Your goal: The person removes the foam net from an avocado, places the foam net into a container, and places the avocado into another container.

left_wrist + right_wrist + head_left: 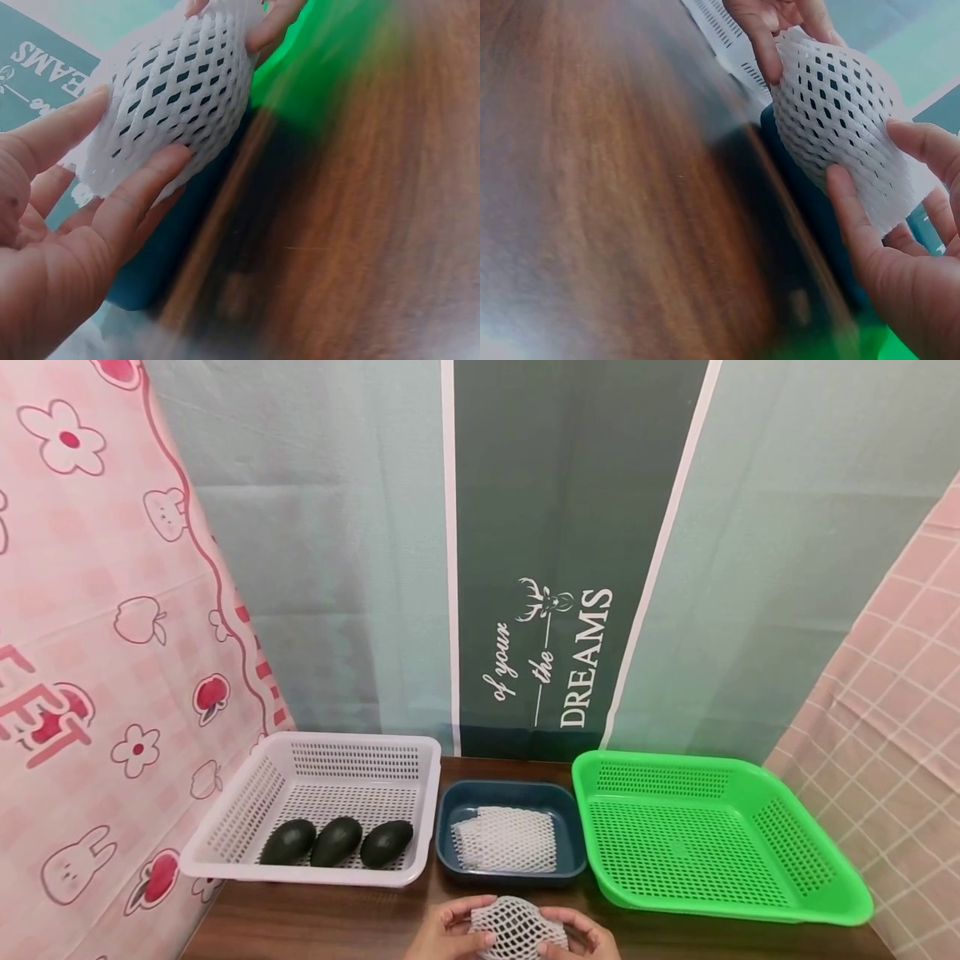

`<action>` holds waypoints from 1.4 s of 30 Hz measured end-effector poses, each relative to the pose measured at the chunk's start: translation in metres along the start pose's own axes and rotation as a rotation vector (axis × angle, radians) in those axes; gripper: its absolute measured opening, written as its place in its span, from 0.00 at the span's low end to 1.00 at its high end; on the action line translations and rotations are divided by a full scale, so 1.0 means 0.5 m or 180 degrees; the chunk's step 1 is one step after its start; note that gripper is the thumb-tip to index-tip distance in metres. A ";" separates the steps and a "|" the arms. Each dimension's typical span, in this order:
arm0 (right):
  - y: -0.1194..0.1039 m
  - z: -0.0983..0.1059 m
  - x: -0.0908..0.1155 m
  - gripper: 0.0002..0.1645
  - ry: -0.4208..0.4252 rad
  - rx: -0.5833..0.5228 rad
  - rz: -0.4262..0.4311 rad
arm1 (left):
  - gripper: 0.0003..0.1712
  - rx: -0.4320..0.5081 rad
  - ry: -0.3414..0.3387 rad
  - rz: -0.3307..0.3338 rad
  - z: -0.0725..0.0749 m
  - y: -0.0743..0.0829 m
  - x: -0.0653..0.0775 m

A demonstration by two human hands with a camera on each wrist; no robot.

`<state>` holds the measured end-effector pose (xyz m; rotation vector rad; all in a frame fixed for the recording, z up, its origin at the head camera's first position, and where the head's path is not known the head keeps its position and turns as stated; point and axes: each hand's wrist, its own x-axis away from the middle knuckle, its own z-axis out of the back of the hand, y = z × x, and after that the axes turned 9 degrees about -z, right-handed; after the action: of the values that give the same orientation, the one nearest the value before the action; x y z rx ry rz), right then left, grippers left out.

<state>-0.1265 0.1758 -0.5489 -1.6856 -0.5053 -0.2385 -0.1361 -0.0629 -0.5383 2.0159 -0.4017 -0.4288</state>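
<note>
A white foam net sleeve [517,928] is stretched round something dark green that shows through its mesh, likely an avocado like those in the basket. My left hand [453,931] grips one end of the sleeve and my right hand [581,933] the other, above the table's front. In the left wrist view the left hand's thumb and fingers [161,176] close on the netting from two sides. Seen from the right wrist, the right hand [900,247] pinches its end likewise. Three dark avocados [336,842] lie in the white basket [352,874].
Flat white foam nets [510,839] lie stacked in a blue tray [510,789] just beyond my hands. To its right stands a green basket [720,906] with nothing in it. All rest on a brown wooden table [315,922], with a curtain [360,568] behind.
</note>
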 end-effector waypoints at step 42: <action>0.020 0.002 -0.074 0.29 0.0186 -0.0382 0.0514 | 0.21 -0.0591 0.1422 -0.0425 0.044 -0.068 -0.050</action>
<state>-0.1550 0.1686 -0.5739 -1.8207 -0.3143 -0.2029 -0.1647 -0.0534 -0.5750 1.8930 0.0480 -0.0832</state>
